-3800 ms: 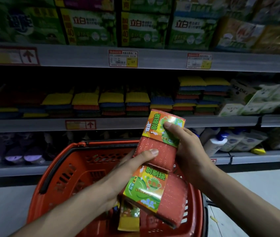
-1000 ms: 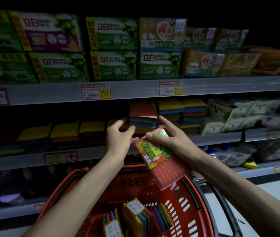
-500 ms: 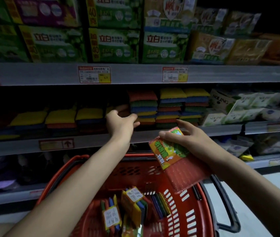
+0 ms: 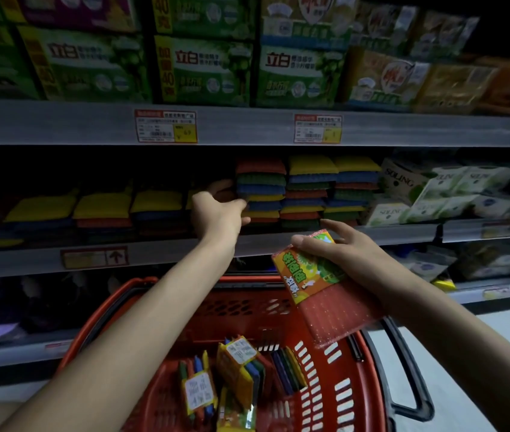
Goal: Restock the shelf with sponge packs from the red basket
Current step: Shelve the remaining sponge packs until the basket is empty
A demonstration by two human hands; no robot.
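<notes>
Grey metal shelf (image 4: pixel 169 254) runs across the whole view. Its middle tier carries rows of sponge stacks (image 4: pixel 309 191) in yellow, blue, green and red layers. The stacks at the left are low, and those in the middle stand much taller.

Below it, close to the person, sits the red basket (image 4: pixel 116 310). Several sponge packs (image 4: pixel 238 366) stand on edge in its bottom, so plenty of stock is left to move.

One flat red sponge pack (image 4: pixel 325 294) with an orange-and-green label hangs over the basket's far right side, just below the shelf lip. The right hand (image 4: pixel 341 254) holds it, thumb across the label's upper edge and fingers behind. The pack is tilted, label end uppermost.

The left hand (image 4: pixel 216 213) is in the shelf bay, its fingers loosely spread against the left flank of the red-topped stack (image 4: pixel 261 182). It appears to hold nothing and looks to be steadying or squaring that stack. The far fingertips are lost in the dark.

The step in hand looks like placement: one pack is out of the basket and not yet on the shelf. Next, the held pack should probably be levelled, lifted over the shelf lip and slid flat onto a stack. The lower stacks beside the left hand offer the most headroom. The left hand would need to clear the way or brace the neighbouring stack so nothing topples.
</notes>
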